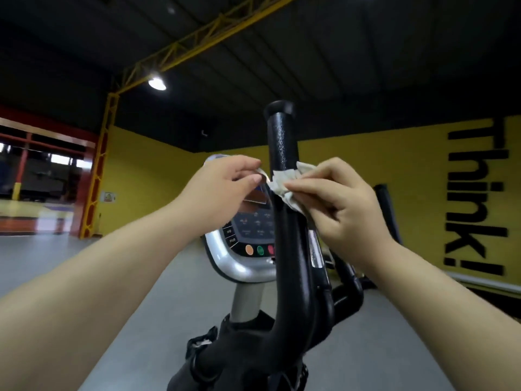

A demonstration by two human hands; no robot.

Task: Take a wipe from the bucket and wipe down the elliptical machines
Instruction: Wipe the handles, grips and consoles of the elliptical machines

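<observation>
"Think!" in large black letters on yellow wall (394,176)

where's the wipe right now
In the head view, centre frame: the wipe is pinched in the right hand, pressed against the black handlebar.

Walls (352,170) painted yellow; right wall carries black lettering (476,198) reading "Think!". Ceiling (310,52) dark, crossed by a yellow truss (180,49). One ceiling lamp (157,83) lit. Floor (36,258) grey.

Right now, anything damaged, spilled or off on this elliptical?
Nothing stands out. The right hand presses a crumpled wipe against the upright black handlebar; the left hand hovers by the console, which looks intact. The floor shows no spill.
</observation>
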